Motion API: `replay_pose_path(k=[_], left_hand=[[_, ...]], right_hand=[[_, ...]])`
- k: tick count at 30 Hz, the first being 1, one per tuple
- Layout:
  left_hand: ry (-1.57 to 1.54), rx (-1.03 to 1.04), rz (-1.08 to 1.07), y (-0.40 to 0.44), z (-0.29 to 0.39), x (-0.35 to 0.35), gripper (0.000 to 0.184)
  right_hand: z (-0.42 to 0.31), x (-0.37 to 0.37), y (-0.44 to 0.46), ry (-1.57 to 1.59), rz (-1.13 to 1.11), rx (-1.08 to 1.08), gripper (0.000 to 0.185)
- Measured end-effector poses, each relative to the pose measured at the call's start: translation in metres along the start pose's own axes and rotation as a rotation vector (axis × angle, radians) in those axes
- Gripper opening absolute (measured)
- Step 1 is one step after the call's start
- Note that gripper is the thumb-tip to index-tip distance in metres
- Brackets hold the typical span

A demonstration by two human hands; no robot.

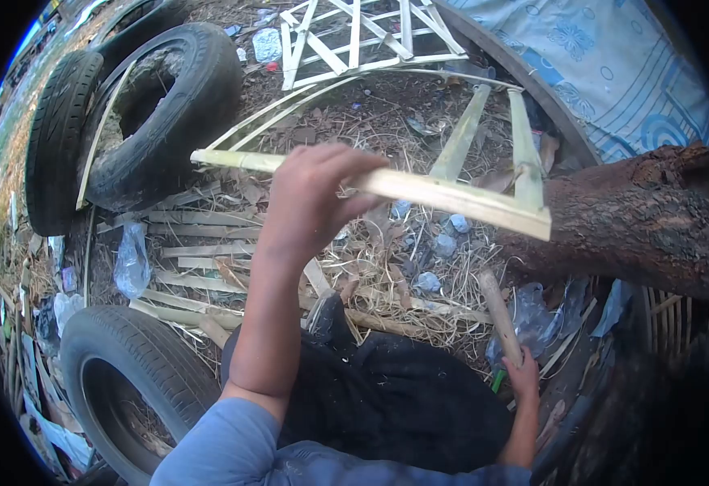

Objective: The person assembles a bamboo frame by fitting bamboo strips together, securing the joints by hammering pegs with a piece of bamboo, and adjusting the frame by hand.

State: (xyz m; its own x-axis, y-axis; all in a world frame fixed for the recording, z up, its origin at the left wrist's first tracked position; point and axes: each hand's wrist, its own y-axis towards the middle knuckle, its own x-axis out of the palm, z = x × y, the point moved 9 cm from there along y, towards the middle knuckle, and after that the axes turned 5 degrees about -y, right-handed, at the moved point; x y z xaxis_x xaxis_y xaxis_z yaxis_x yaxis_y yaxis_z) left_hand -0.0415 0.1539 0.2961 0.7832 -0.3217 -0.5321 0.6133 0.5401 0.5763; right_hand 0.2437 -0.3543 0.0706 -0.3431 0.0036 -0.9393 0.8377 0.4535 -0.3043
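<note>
My left hand (310, 182) is closed over a flat, pale bamboo strip (459, 200), raised above the ground and slanting down to the right. Two wider bamboo pieces (526, 150) reach from its right part toward the far side, and thin bent strips run off its left end; how they join is hard to make out. Low at the right, my right hand (523, 374) grips the lower end of a short, round wooden stick (500, 314), which points up and away. A small green thing (498, 381) shows beside that hand, its kind unclear.
A thick log (613, 219) lies at the right. Old tires (180, 105) stand at the left, another tire (140, 373) nearer. A bamboo lattice (354, 36) lies at the back, beside a blue patterned sheet (581, 65). Bamboo slats (200, 231), shavings and plastic litter the ground.
</note>
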Motion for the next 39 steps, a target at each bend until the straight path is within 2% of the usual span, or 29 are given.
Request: replay_pose_path(k=[2, 5, 6, 9, 13, 17, 19, 23, 28, 30, 31, 32, 34, 37, 39], left_hand=[[-0.039, -0.007, -0.172, -0.004, 0.006, 0.022, 0.039], [-0.056, -0.129, -0.453, -0.022, 0.006, 0.063, 0.035], [-0.029, -0.114, -0.516, -0.032, 0.003, 0.077, 0.032], [0.304, -0.188, -0.856, -0.093, -0.031, 0.132, 0.024], [0.257, -0.194, -0.891, -0.106, -0.029, 0.135, 0.011], [0.270, -0.179, -0.807, -0.108, -0.015, 0.121, 0.016], [0.201, -0.052, -0.609, -0.108, -0.001, 0.101, 0.023], [0.112, 0.043, -0.528, -0.110, 0.023, 0.083, 0.036], [0.167, 0.025, -0.515, -0.131, 0.031, 0.071, 0.031], [0.182, 0.051, -0.506, -0.144, 0.039, 0.068, 0.024], [0.193, 0.030, -0.541, -0.153, 0.044, 0.070, 0.021], [0.180, 0.024, -0.522, -0.166, 0.040, 0.074, 0.015], [0.185, 0.046, -0.528, -0.176, 0.039, 0.080, 0.014], [0.231, 0.057, -0.525, -0.193, 0.030, 0.091, 0.015], [0.215, 0.006, -0.527, -0.196, 0.024, 0.092, 0.018]], right_hand=[[0.004, 0.000, 0.000, 0.021, -0.007, 0.019, 0.059], [-0.006, -0.011, -0.002, 0.038, -0.023, 0.045, 0.058], [-0.010, -0.014, -0.005, 0.032, -0.036, 0.053, 0.058], [-0.008, -0.017, -0.011, 0.038, -0.003, 0.099, 0.058], [-0.012, -0.011, -0.010, -0.019, -0.004, 0.067, 0.061], [0.007, 0.007, -0.004, 0.070, -0.037, 0.051, 0.065], [0.003, -0.010, -0.008, 0.061, 0.041, 0.076, 0.067], [0.006, -0.015, -0.010, 0.174, 0.082, 0.059, 0.071], [0.024, -0.004, -0.008, 0.131, 0.063, 0.083, 0.075], [0.034, 0.028, -0.001, 0.186, -0.069, -0.008, 0.076], [0.028, 0.027, -0.008, 0.156, -0.166, 0.054, 0.075], [0.032, 0.039, -0.002, 0.087, -0.195, 0.028, 0.074], [0.029, 0.043, 0.005, 0.022, -0.218, 0.006, 0.072], [0.031, 0.045, -0.008, -0.052, -0.308, 0.086, 0.072], [0.027, 0.049, -0.006, -0.086, -0.343, 0.081, 0.074]])
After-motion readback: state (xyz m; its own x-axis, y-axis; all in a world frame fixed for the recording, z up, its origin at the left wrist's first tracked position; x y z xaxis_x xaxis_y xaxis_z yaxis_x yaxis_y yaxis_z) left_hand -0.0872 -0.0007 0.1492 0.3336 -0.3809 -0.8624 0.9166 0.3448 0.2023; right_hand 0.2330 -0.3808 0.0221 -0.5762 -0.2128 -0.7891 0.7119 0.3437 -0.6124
